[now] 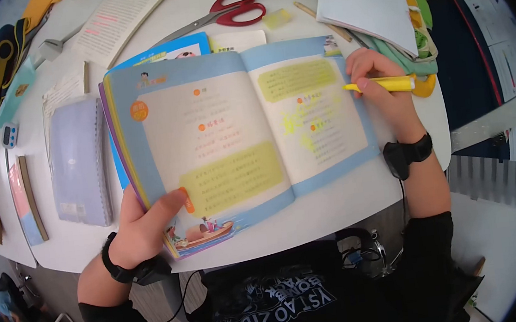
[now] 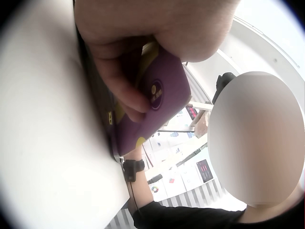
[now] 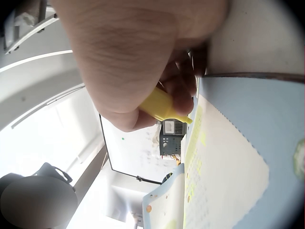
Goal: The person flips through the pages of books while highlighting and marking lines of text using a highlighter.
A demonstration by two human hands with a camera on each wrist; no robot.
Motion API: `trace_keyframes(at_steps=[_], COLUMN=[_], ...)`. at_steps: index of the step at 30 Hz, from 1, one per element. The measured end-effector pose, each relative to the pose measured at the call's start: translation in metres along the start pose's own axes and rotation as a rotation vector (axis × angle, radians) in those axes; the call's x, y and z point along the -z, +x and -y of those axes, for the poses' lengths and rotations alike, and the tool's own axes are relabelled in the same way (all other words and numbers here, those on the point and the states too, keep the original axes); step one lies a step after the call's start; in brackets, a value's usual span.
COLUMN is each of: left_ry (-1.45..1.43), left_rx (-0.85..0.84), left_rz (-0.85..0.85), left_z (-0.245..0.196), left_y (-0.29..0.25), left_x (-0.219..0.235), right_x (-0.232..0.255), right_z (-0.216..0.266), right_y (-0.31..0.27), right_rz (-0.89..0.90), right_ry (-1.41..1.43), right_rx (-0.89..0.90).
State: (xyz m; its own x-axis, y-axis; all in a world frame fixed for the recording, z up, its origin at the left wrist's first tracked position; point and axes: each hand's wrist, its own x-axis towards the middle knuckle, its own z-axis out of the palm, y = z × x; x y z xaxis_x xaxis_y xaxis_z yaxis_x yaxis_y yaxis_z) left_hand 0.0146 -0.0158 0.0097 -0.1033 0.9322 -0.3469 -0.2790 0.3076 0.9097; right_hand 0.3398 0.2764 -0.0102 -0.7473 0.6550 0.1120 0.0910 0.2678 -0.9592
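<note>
An illustrated book with blue page borders lies spread, tilted up from the white table. My left hand grips its lower left corner, thumb on the page. In the left wrist view, fingers curl against the purple cover. Between thumb and fingers of my right hand is a yellow highlighter, its tip pointing left over the right page's edge. The right wrist view shows that highlighter with its tip close to the page. Yellow marks cover parts of the right page's text.
Red-handled scissors and a printed booklet lie behind the book. A lavender spiral notebook and a small timer are at left. White papers stack at the back right, beside a pencil. The table's front edge runs before the torso.
</note>
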Motion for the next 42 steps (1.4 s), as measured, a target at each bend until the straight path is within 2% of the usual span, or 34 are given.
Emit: trace_keyframes(at_steps=[2, 4, 10, 18, 26, 34, 36, 38, 42], left_ry=[0.028, 0.030, -0.074, -0.047, -0.036, -0.054, -0.038, -0.047, 0.003], left_rx=[0.026, 0.056, 0.009, 0.040, 0.007, 0.044, 0.038, 0.023, 0.086], left_rz=[-0.078, -0.065, -0.136, -0.201, -0.230, -0.196, -0.197, -0.193, -0.248], left_z=[0.004, 0.002, 0.008, 0.011, 0.009, 0.006, 0.006, 0.007, 0.008], left_y=[-0.002, 0.000, -0.006, -0.006, -0.006, -0.006, -0.006, -0.005, -0.005], left_x=[0.001, 0.001, 0.006, 0.010, 0.008, 0.009, 0.008, 0.008, 0.007], right_x=[0.006, 0.007, -0.002, -0.001, -0.003, -0.003, -0.005, -0.006, -0.005], right_z=[-0.003, -0.003, -0.002, -0.008, -0.006, -0.008, -0.007, -0.007, -0.004], right_y=[0.002, 0.002, 0.003, 0.007, 0.007, 0.007, 0.005, 0.006, 0.006], right_rz=[0.020, 0.127, 0.085, 0.180, 0.154, 0.144, 0.116, 0.117, 0.137], right_ry=[0.009, -0.122, -0.134, -0.257, -0.252, -0.276, -0.261, -0.284, -0.356], right_rx=[0.015, 0.147, 0.163, 0.250, 0.239, 0.258, 0.196, 0.213, 0.249])
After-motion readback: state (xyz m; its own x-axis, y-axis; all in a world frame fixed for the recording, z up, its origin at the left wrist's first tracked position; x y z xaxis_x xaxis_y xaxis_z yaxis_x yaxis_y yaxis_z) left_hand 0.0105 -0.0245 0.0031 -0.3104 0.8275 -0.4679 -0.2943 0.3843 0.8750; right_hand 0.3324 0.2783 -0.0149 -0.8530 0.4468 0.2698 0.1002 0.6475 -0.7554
